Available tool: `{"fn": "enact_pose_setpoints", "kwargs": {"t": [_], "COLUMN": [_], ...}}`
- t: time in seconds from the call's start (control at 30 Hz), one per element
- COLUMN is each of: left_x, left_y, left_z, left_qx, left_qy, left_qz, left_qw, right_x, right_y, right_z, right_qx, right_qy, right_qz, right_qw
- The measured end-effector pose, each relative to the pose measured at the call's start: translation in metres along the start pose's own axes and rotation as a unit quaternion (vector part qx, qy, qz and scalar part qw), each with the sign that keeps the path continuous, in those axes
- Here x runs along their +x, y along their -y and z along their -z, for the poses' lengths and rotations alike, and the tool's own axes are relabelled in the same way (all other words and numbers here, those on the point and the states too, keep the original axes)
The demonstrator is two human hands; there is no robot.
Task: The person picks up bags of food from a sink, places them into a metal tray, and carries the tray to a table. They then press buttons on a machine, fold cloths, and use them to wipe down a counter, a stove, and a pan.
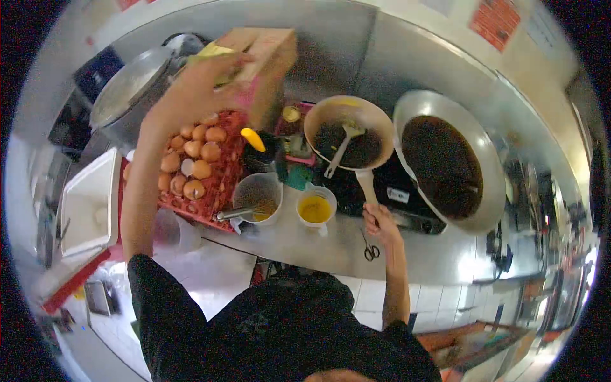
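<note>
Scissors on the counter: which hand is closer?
Right. The right hand grips the pan handle right beside the scissors; the left hand is far off, holding a box above the egg tray.

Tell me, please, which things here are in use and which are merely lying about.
In use:
- left hand holding cardboard box
- right hand gripping the frying pan handle

Lying about:
- egg tray
- cup of yellow liquid
- scissors
- large wok

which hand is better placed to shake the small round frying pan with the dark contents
Right. The right hand grips the pale handle of the frying pan; the left hand is raised, holding a brown cardboard box above the red egg tray.
</note>
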State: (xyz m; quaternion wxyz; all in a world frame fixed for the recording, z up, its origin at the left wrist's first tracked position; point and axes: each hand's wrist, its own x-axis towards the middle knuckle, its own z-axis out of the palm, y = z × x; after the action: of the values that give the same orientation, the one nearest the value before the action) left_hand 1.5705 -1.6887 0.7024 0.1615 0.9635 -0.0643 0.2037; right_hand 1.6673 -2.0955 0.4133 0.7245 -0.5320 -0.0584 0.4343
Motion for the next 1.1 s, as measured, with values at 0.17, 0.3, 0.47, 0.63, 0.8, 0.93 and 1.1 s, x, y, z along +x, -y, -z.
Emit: {"fn": "enact_pose_setpoints", "kwargs": {"t": [0.17, 0.3, 0.47, 0.63, 0.8, 0.93, 1.1], "left_x": [-0.077, -0.142, -0.222, -0.261, -0.271, -0.276, -0.324], "left_y": [-0.077, -0.092, -0.105, -0.125, -0.127, -0.11, -0.109], "left_z": [0.022, 0.021, -0.025, -0.128, -0.179, -0.161, -0.143], "left_qx": [-0.017, -0.051, -0.329, -0.519, -0.394, -0.385, -0.365], "left_qy": [0.015, 0.006, 0.049, 0.169, 0.035, -0.034, -0.102], "left_qz": [0.092, 0.163, 0.264, 0.34, 0.263, 0.341, 0.417], "left_qw": [0.996, 0.985, 0.905, 0.766, 0.88, 0.857, 0.826], "right_x": [0.0, 0.005, 0.002, 0.02, 0.089, 0.169, 0.248], "right_y": [0.006, 0.002, 0.028, 0.103, 0.173, 0.206, 0.205], "right_z": [-0.038, -0.066, -0.12, -0.16, -0.201, -0.226, -0.239], "right_qx": [0.022, 0.041, 0.009, 0.018, 0.024, 0.055, 0.0], "right_qy": [-0.048, -0.041, -0.036, 0.045, 0.23, 0.279, 0.263], "right_qz": [0.0, 0.019, 0.093, 0.147, 0.147, 0.084, 0.064], "right_qw": [0.999, 0.998, 0.995, 0.988, 0.962, 0.955, 0.963]}}
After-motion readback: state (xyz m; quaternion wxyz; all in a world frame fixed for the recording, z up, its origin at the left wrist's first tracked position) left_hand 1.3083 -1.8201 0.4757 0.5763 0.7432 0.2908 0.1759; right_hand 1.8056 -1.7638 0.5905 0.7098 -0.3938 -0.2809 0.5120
